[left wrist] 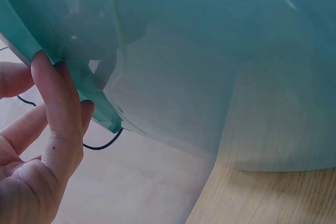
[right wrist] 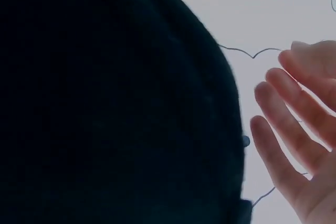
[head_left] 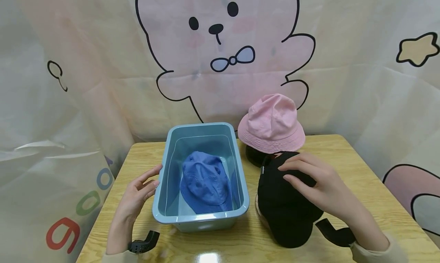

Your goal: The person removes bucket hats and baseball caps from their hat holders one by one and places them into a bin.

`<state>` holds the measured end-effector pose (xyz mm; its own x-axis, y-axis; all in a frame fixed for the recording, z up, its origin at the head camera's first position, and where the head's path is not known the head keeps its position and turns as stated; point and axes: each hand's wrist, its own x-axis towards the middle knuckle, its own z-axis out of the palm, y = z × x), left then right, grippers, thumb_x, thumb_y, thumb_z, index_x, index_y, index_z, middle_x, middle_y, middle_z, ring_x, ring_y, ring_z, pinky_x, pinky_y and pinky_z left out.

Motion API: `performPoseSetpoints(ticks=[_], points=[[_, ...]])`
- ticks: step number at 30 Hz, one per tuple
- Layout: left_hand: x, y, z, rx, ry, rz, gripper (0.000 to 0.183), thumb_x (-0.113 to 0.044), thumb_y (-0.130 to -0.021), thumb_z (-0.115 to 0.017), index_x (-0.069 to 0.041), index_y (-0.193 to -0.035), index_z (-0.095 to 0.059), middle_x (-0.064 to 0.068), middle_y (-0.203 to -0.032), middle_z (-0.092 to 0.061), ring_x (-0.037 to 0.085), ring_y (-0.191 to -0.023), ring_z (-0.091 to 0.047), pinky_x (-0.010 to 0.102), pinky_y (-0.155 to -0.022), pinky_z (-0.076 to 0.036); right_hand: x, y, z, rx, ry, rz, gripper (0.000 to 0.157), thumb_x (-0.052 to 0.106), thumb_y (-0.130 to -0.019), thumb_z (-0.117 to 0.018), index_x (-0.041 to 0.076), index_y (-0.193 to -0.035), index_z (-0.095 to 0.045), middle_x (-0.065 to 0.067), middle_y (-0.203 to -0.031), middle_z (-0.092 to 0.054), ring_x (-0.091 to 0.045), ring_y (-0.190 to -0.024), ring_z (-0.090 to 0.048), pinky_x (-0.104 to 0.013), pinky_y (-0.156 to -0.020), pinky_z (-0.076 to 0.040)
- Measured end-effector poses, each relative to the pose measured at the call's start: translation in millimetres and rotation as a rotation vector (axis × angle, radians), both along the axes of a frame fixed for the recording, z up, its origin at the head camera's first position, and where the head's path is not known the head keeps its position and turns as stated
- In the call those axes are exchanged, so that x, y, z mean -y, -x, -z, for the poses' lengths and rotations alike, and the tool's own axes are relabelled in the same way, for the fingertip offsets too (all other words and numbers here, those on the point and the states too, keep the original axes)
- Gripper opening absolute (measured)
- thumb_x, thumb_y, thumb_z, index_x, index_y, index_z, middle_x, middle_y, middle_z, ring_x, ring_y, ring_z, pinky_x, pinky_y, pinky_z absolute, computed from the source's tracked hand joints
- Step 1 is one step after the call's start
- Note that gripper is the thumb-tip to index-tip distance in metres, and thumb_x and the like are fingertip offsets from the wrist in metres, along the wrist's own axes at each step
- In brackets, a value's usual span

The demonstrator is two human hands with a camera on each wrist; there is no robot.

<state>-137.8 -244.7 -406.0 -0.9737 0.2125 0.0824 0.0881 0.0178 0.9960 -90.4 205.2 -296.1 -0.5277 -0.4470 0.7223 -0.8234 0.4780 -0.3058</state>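
Observation:
A light blue plastic bin stands on the table with a blue bucket hat lying inside it. My left hand is at the bin's left side; in the left wrist view its fingertips touch the rim, not wrapped around it. Right of the bin is a black cap, brim toward me, with a beige edge showing under its left side. Over the cap's crown hovers my right hand, fingers loosely bent and apart. The right wrist view shows those fingers beside the dark crown, holding nothing.
Behind the black cap, a pink bucket hat sits on a dark rounded support near the table's back edge. A printed cloth backdrop hangs behind the wooden table. Each wrist wears a black strap-like device.

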Motion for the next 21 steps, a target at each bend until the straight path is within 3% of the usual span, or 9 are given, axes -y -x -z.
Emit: performPoseSetpoints(ticks=[7,15,21], points=[[0,0.4,-0.8,0.0,-0.008,0.005,0.048,-0.005,-0.097,-0.053,0.006,-0.142,-0.04,-0.015,-0.127,-0.058,0.005,-0.101,-0.067,0.021,-0.085,-0.054,-4,-5.9,10.1,-0.015,0.097,0.073,0.023,0.029,-0.093,-0.063,0.009,-0.096,-0.072,-0.004,-0.093,-0.067,-0.005,-0.098,-0.06,-0.009,-0.093,-0.043],[1,0.7,0.5,0.014,0.014,-0.002,0.048,-0.006,-0.097,-0.053,0.004,-0.143,-0.04,-0.014,-0.127,-0.058,0.005,-0.102,-0.066,0.021,-0.086,-0.054,-15,-15.0,21.0,-0.045,0.173,0.104,0.01,0.009,-0.085,-0.072,0.005,-0.093,-0.073,-0.004,-0.093,-0.068,-0.004,-0.094,-0.06,-0.01,-0.09,-0.044],[1,1.2,2.3,0.02,0.013,-0.003,0.048,-0.005,-0.097,-0.053,0.004,-0.142,-0.04,-0.012,-0.125,-0.058,0.005,-0.1,-0.067,0.022,-0.086,-0.054,-21,-23.5,22.1,-0.043,0.228,0.113,0.011,0.008,-0.085,-0.071,-0.001,-0.092,-0.072,-0.006,-0.091,-0.067,-0.004,-0.093,-0.06,-0.01,-0.089,-0.044]])
